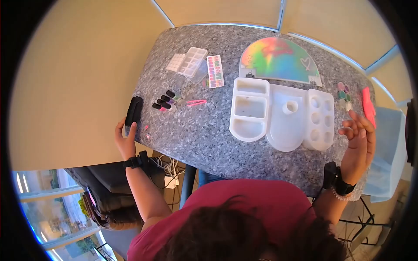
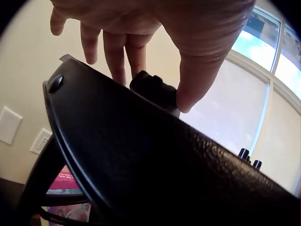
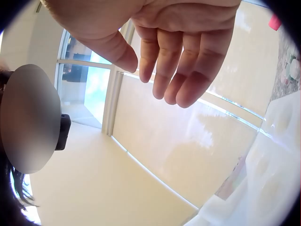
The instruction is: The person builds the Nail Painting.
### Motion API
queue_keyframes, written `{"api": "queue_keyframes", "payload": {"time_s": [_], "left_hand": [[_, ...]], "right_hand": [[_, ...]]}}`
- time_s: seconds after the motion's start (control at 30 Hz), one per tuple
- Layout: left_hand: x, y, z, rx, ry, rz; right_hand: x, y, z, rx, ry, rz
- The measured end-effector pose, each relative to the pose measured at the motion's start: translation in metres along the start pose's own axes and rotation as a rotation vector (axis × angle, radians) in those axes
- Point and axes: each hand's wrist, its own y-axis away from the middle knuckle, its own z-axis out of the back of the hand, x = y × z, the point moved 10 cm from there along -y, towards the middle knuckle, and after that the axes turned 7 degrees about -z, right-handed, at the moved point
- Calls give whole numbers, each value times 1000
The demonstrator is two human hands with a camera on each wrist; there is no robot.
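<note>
speckled tabletop [image 1: 196, 145], kit laid out

black object [image 1: 134, 108] at the left edge; left hand [image 1: 126, 140] spread open across its near end, thumb touching. i couldn't tell how firmly. right hand [image 1: 359, 145] hung half-open, empty. white tray [image 1: 287, 130] sat midway, likely so both could reach. counted: three large wells [image 1: 249, 126], six round wells [image 1: 315, 118]; four black caps [image 1: 163, 104]; one sticker sheet [image 1: 215, 71].

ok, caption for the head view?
Head view: left hand at a black item on the table's edge, right hand beside the white tray.
</note>
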Motion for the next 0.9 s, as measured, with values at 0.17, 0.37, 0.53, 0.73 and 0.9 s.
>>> {"api": "queue_keyframes", "payload": {"time_s": [0.17, 0.37, 0.53, 0.73, 0.9], "left_hand": [[-9, 1, -3, 73, -148, 0], [-74, -18, 15, -310, 364, -69], [-198, -25, -56, -198, 674, -16], [-250, -9, -202, 246, 1267, 346], [-270, 5, -252, 453, 1343, 536]], "right_hand": [[0, 1, 8, -32, -2, 5], [1, 3, 5, -39, 3, -11], [-8, -4, 4, -56, -14, -9], [-33, -13, 18, -5, -210, 6], [-53, -17, 35, -162, -431, -121]]}}
